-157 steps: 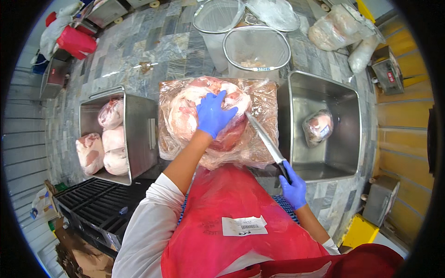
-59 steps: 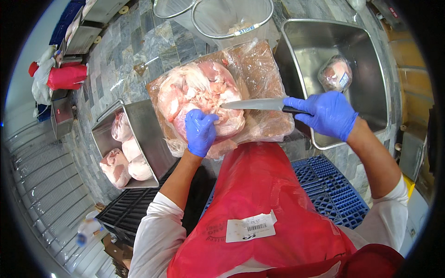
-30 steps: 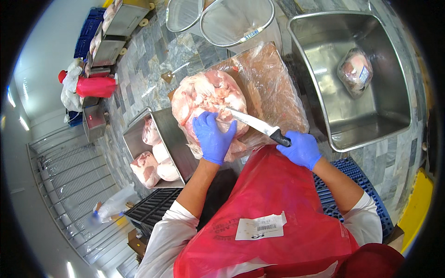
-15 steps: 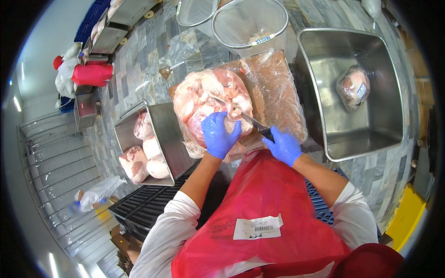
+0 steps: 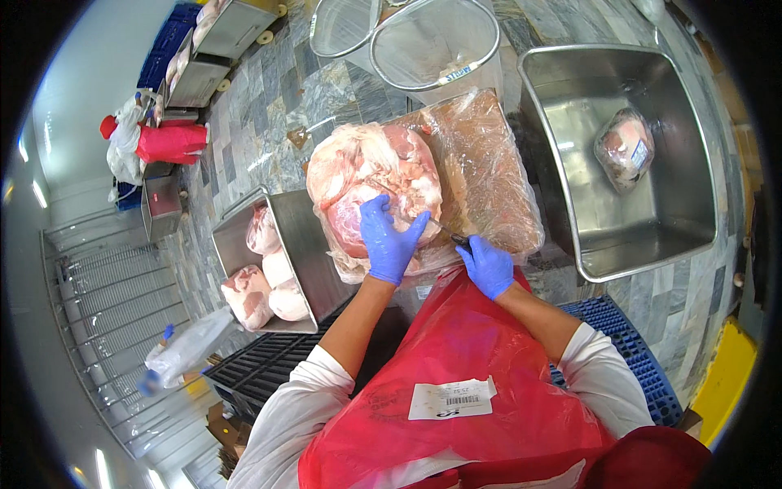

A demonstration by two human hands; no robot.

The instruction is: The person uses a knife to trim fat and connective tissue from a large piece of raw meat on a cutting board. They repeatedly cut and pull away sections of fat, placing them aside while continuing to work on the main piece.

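On the plastic-covered board (image 5: pixel 489 175) atop the grey worktop (image 5: pixel 277 98), the large raw meat cut (image 5: pixel 371 191) lies under the left hand (image 5: pixel 389 240), pressed flat on it. The right hand (image 5: pixel 487 265) has drawn in close since half a second ago — its grip clenched on the knife (image 5: pixel 444 230), blade buried in the meat — a cut under way.

Large square steel tub (image 5: pixel 586 236) at right, holding one wrapped pink meat piece (image 5: pixel 623 149); smaller steel bin (image 5: pixel 305 244) at left with pale meat lumps (image 5: pixel 265 277); two round clear-lined bins (image 5: pixel 436 41) behind; blue plastic pallet (image 5: pixel 631 359) on the floor; black floor grating (image 5: pixel 269 367); yellow container (image 5: pixel 725 383) at far right
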